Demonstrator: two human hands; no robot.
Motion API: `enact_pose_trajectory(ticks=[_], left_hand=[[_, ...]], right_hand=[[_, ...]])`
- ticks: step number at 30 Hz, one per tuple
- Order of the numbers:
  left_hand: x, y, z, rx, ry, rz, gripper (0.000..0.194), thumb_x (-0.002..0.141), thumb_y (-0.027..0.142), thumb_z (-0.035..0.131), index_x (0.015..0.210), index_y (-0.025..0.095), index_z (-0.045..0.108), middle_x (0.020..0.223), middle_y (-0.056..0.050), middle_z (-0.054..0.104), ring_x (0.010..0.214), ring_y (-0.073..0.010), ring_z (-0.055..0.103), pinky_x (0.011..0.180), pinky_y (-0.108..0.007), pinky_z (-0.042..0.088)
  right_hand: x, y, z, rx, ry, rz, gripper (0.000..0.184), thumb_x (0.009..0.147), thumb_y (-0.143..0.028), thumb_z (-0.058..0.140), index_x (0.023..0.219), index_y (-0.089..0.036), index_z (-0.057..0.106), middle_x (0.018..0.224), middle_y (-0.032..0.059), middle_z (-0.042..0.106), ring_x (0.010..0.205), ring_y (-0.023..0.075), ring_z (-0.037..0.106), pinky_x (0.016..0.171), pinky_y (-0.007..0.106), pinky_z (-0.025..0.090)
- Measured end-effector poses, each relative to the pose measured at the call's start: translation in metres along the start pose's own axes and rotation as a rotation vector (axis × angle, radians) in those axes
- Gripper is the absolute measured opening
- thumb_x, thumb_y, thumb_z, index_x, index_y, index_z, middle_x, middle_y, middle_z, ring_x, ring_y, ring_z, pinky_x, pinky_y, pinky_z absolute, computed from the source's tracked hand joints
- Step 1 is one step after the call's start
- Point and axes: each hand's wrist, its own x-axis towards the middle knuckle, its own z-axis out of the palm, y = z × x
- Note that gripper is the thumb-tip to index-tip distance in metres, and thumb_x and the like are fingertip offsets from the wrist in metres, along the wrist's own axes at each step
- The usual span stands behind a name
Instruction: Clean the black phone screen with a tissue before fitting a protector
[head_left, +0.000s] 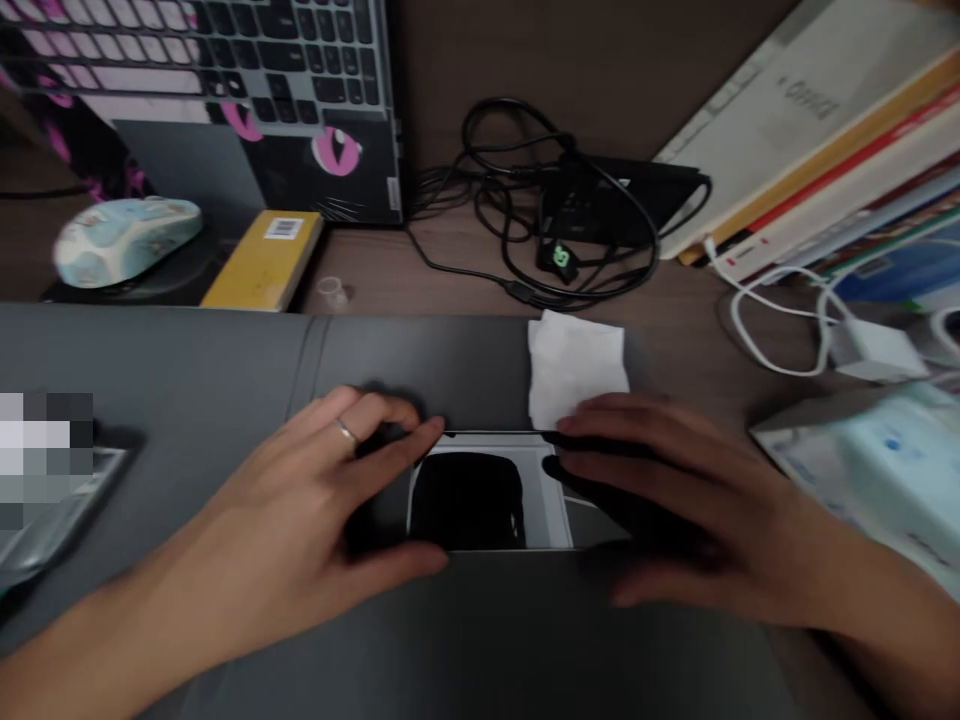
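Note:
A glossy, dark phone [469,505] lies sideways on the grey desk mat, its face mirroring a dark rounded shape and white patches. At its left end, my left hand [322,510], with a ring on one finger, holds the long edges between index finger and thumb. Over the right end is my right hand [712,500], fingers stretched and apart, thumb off the lower edge; its fingertips are near the upper edge, and I cannot tell whether they touch. That end of the phone is hidden in shadow. A folded white cloth or tissue [577,365] lies just behind the phone.
Behind the mat [187,370] stand a laptop [322,120], a mouse [127,240], a yellow box [262,260] and a small clear cap [334,292]. Black cables surround a power adapter [615,200]. Books [825,150], a white charger [877,348] and a pale blue pack [900,460] are right.

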Motion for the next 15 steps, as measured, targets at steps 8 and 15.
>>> enact_pose_trajectory(ticks=[8, 15], left_hand=[[-0.007, -0.009, 0.010, 0.033, 0.029, -0.001, 0.075, 0.078, 0.060, 0.075, 0.146, 0.039, 0.052, 0.130, -0.007, 0.061, 0.112, -0.0398, 0.056, 0.081, -0.053, 0.055], [-0.008, -0.004, 0.006, 0.168, -0.064, -0.002, 0.068, 0.089, 0.056, 0.065, 0.151, 0.039, 0.042, 0.134, -0.004, 0.055, 0.115, -0.0355, 0.055, 0.088, -0.055, 0.053]], right_hand=[[0.000, -0.002, -0.016, 0.062, 0.052, 0.061, 0.060, 0.078, -0.068, 0.072, 0.114, -0.020, 0.065, 0.106, 0.0094, 0.067, 0.094, 0.0234, 0.065, 0.081, 0.035, 0.054], [-0.002, -0.002, -0.011, 0.053, 0.028, 0.040, 0.061, 0.079, -0.064, 0.075, 0.114, -0.017, 0.061, 0.110, 0.0105, 0.065, 0.098, 0.0227, 0.061, 0.085, 0.034, 0.050]])
